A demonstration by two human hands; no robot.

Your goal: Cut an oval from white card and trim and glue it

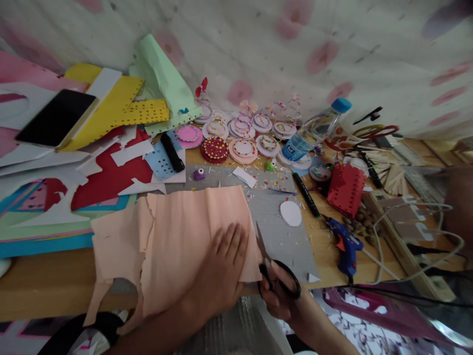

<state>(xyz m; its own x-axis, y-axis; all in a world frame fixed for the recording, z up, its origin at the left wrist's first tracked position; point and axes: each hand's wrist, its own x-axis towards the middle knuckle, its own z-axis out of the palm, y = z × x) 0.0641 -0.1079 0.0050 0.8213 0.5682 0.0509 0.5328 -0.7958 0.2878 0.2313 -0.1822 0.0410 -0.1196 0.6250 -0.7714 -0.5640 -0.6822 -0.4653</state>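
Flat on a sheet of peach crepe-like paper [177, 231] lies my left hand [225, 266], fingers stretched out. The paper has a ragged torn edge and cut-out gaps on its left side. My right hand [279, 296] is closed around black-handled scissors [263, 249], whose blades point away from me beside the paper's right edge. Whether the blades touch the paper I cannot tell. Under the paper is a grey cutting mat [273, 236], strewn with tiny paper bits. On it are a white paper oval [290, 213] and a small purple paper punch [199, 174].
Decorated paper discs [243, 150] stand at the back by a water bottle [314, 130]. To the right lie a black marker [306, 194], a blue glue gun [345, 246] and a red paper box [346, 190]. Coloured paper scraps and a phone [57, 118] cover the left.
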